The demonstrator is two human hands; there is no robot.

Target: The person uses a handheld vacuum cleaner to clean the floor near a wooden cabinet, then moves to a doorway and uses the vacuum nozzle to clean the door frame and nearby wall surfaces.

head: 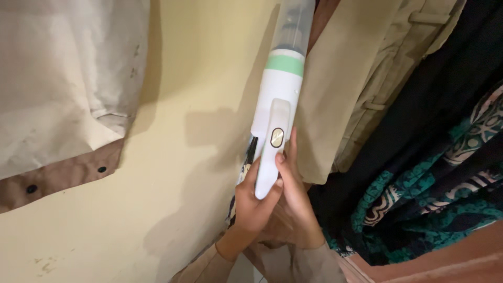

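Gripping white handheld vacuum (276, 105), both hands' fingers closed: left hand (251, 202), right hand (293, 209); nozzle cut off.

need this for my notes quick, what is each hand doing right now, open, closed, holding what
Left hand: closed around the handle of the white handheld vacuum.
Right hand: closed on the same handle, thumb just below its round button.

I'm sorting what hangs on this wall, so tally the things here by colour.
White with green band: 1, the handheld vacuum, held in both hands
Beige: 2, the jacket and the cloth on the left
Black: 1, the dark garment
Teal patterned: 1, the patterned fabric
Total: 5
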